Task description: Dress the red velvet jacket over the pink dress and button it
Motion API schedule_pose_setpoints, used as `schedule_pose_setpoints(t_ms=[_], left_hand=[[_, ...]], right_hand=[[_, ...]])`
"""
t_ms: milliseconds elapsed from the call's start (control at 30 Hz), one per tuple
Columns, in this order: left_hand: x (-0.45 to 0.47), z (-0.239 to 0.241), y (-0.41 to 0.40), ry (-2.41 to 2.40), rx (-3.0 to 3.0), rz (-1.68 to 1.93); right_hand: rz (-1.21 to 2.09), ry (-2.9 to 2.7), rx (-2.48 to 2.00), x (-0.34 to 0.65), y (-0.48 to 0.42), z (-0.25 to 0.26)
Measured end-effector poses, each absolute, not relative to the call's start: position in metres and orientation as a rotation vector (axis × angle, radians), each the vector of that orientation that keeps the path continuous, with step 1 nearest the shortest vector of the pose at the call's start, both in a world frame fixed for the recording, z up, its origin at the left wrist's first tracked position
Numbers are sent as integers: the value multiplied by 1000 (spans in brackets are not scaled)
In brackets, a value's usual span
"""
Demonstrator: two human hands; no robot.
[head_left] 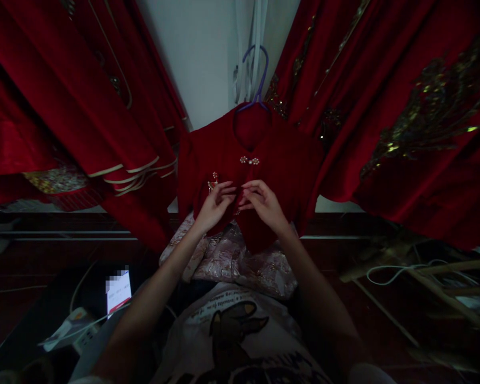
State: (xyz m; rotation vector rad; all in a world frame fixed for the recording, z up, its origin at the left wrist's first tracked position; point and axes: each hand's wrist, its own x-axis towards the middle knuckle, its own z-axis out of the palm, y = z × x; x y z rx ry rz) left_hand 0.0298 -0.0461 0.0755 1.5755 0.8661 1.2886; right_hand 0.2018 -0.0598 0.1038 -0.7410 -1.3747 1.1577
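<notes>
A red jacket (220, 138) with a pearl flower clasp (249, 160) at the neck hangs on a purple hanger (264, 74). My left hand (216, 205) is at the jacket's front opening, fingers curved and thumb bent in, closed on the cloth edge. Facing it, my right hand (263, 204) pinches the other edge of the opening, its fingertips close to a small pearl fastening (237, 212). A beaded ornament (213, 182) sits on the jacket beside my left fingers. The dim light blurs what lies between the fingertips.
Red garments (136, 117) hang at the left, and red sequined ones (416, 128) at the right. Shiny patterned cloth (240, 261) lies over my lap. A lit phone (119, 293) and a power strip (74, 328) with cables are at lower left. Wooden bars (432, 288) stand at lower right.
</notes>
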Motion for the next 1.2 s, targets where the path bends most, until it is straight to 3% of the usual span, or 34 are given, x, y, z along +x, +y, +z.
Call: schedule_pose_setpoints(t_ms=[233, 433, 767, 1200], left_hand=[[61, 64, -61, 1213, 2402, 1427], [66, 64, -52, 1303, 2079, 1627], [33, 76, -68, 1088, 2197, 1187], [21, 85, -73, 1050, 2530, 951]], right_hand=[[897, -1123, -848, 229, -55, 88], [1079, -1232, -885, 224, -53, 78], [878, -1395, -908, 199, -66, 72], [955, -1358, -982, 196, -63, 67]])
